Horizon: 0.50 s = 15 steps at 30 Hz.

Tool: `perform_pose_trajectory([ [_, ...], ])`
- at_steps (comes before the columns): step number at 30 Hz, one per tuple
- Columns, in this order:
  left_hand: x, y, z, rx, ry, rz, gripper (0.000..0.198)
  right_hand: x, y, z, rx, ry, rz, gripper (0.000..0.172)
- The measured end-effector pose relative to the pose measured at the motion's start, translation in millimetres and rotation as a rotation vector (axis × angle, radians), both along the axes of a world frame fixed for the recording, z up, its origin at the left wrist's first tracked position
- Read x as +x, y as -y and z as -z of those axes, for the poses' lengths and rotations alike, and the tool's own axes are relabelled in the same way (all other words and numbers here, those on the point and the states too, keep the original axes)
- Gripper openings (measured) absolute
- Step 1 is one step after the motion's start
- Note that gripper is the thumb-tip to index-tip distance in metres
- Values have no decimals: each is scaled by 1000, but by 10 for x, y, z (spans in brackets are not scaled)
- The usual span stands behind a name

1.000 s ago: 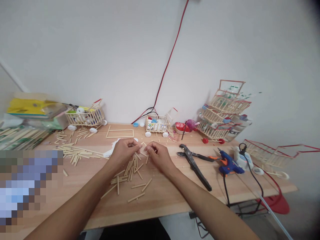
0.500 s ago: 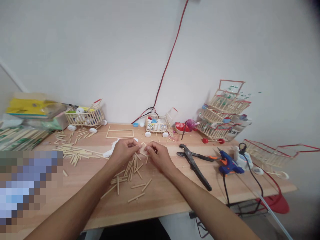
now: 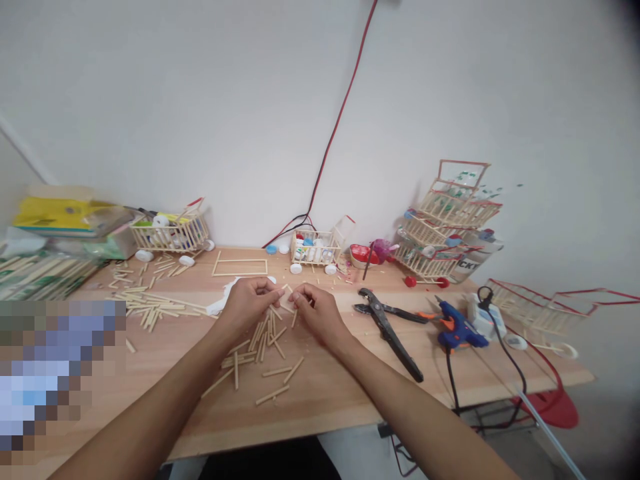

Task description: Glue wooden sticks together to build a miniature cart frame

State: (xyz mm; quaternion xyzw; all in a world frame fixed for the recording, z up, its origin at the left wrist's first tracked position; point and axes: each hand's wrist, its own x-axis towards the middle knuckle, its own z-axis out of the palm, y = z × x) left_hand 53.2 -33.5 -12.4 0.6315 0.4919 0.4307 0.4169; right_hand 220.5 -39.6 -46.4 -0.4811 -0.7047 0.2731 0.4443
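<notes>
My left hand (image 3: 251, 297) and my right hand (image 3: 316, 309) are close together over the middle of the table, fingertips pinched and a small gap between them. Short pale wooden sticks (image 3: 287, 289) show in this gap, at the fingertips of both hands. Their exact grip is partly hidden by the fingers. Below the hands lies a loose pile of short wooden sticks (image 3: 264, 340). Behind my left hand, a flat rectangular stick frame (image 3: 240, 273) rests on the table, and a white piece (image 3: 218, 304) is partly covered by that hand.
More sticks (image 3: 150, 307) lie to the left, near packed sticks (image 3: 55, 270). Small stick carts (image 3: 315, 248) stand along the wall, with several stacked baskets (image 3: 450, 220) at right. Pliers (image 3: 390, 333), a blue glue gun (image 3: 457, 327) and its cord occupy the right side.
</notes>
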Motion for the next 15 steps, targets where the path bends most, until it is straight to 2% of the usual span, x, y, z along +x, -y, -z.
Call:
perform_pose_trajectory([
  [15, -9, -9, 0, 4, -17, 5, 30, 3, 6, -29, -1, 12, 5, 16],
])
